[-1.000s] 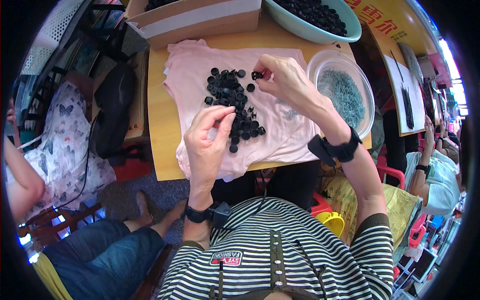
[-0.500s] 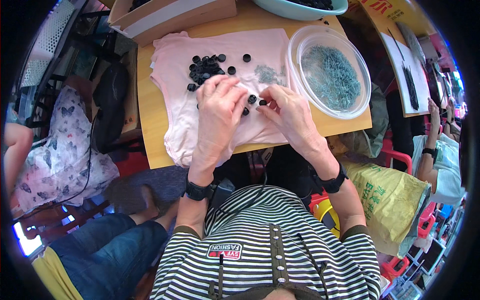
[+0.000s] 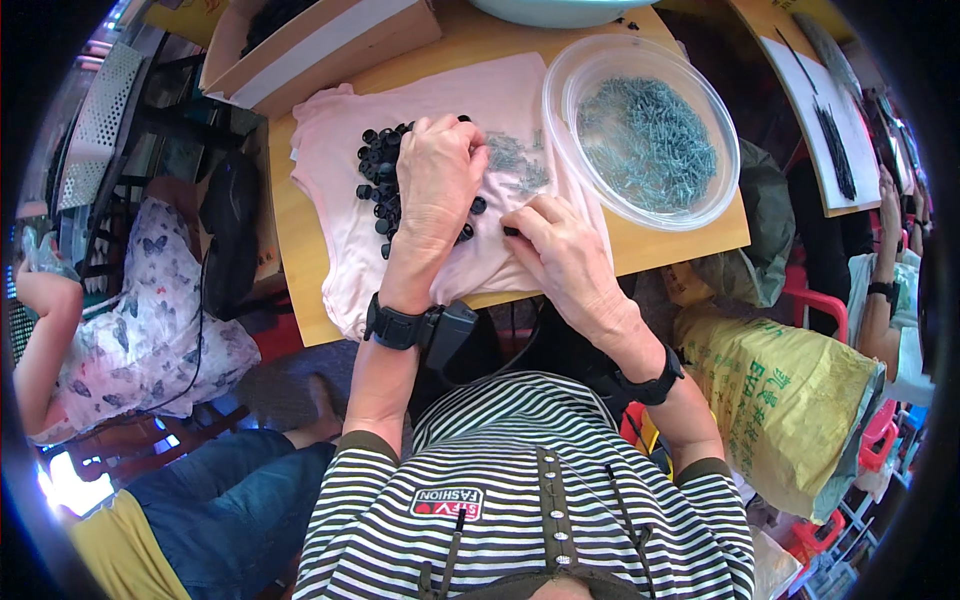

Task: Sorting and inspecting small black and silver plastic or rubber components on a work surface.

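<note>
My left hand is over a pile of small round black plastic caps, its fingers curled together. Whatever those fingers hold, if anything, is hidden; one black cap shows just beyond them. Pinched between the thumb and fingers of my right hand is a small black cap, held near the cloth's front edge. More caps lie under and beside my left wrist. To the right of my left fingers, a small heap of thin metal springs rests on the pink cloth.
A round clear plastic tub full of springs stands on the right of the wooden table. A cardboard box and a pale blue basin are at the back. A yellow sack stands right of me; other people sit nearby.
My left hand has moved up over the caps, away from the right hand. My right hand has drawn nearer the table's front edge, still pinching a cap. The view has shifted slightly.
</note>
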Demonstrator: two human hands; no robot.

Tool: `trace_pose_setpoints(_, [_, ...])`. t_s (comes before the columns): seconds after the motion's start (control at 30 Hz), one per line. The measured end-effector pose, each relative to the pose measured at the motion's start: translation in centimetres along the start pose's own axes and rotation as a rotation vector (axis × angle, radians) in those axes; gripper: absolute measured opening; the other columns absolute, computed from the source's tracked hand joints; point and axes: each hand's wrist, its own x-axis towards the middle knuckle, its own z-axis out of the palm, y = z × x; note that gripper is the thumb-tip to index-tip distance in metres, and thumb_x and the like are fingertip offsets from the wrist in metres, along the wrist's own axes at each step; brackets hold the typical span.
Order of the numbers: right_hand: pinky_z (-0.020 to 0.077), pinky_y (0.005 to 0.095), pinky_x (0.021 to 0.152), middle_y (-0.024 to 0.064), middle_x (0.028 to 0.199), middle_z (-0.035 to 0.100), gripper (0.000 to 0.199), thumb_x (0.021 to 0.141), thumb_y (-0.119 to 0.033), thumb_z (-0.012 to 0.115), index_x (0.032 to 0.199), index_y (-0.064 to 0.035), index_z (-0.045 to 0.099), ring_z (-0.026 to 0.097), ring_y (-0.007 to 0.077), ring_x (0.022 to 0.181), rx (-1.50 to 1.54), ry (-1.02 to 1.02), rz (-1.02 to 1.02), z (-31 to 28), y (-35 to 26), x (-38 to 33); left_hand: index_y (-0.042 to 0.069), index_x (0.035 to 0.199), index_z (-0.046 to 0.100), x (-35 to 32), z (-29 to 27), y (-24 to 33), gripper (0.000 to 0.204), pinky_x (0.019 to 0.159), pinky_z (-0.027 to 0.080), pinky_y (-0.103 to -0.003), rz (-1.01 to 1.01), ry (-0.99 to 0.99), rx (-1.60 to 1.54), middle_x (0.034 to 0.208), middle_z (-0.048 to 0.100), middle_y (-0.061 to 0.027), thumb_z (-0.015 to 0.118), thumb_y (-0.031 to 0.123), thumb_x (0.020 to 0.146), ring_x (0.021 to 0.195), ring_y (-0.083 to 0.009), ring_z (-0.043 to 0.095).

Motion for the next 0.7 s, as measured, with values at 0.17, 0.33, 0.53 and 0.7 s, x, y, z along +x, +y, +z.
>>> trace_pose_setpoints(0.17, [0.0472, 0.0386, 0.079, 0.0124, 0.092, 0.057, 0.018, 0.079, -0.006, 0.068, 0.096, -0.0032, 0.062, 0.058, 0.0313, 0.09, 0.033, -0.005, 0.036, -0.2, 0.1, -0.2, 0.003, 0.081, 0.069, -0.3, -0.7, -0.2, 0.012, 0.078, 0.049, -0.037, -0.033, -0.075, -0.007, 0.08, 0.064, -0.0092, 0.071, 0.013, 0.074, 0.083, -0.0268, 0.06])
trace_pose_setpoints(0.33, [0.0491, 0.0399, 0.077, 0.0127, 0.09, 0.057, 0.011, 0.081, -0.006, 0.064, 0.091, -0.0035, 0.06, 0.059, 0.0319, 0.089, 0.059, 0.003, 0.047, -0.3, 0.0, 0.0, 0.0, 0.081, 0.068, -0.6, -0.9, -0.8, 0.013, 0.072, 0.05, -0.033, -0.08, -0.064, -0.149, 0.079, 0.063, -0.01, 0.071, 0.011, 0.075, 0.075, -0.0225, 0.061])
trace_pose_setpoints(0.53, [0.0487, 0.0404, 0.077, 0.0142, 0.09, 0.058, 0.014, 0.079, -0.007, 0.066, 0.091, -0.0024, 0.06, 0.06, 0.0337, 0.087, 0.131, 0.008, 0.175, -0.3, 0.5, -0.3, -0.001, 0.083, 0.067, -0.3, -0.7, -1.3, 0.012, 0.066, 0.05, -0.032, -0.099, -0.04, -0.217, 0.081, 0.065, -0.0105, 0.07, 0.008, 0.076, 0.07, -0.0192, 0.062])
trace_pose_setpoints(0.7, [0.0486, 0.0409, 0.078, 0.0152, 0.09, 0.059, 0.012, 0.08, -0.005, 0.065, 0.091, -0.0021, 0.062, 0.06, 0.034, 0.088, 0.108, 0.026, 0.12, -0.5, 0.5, -0.1, 0.001, 0.086, 0.066, -0.4, -1.0, -0.7, 0.011, 0.07, 0.051, -0.033, -0.015, -0.078, -0.2, 0.082, 0.065, -0.0113, 0.068, 0.007, 0.077, 0.073, -0.0221, 0.063])
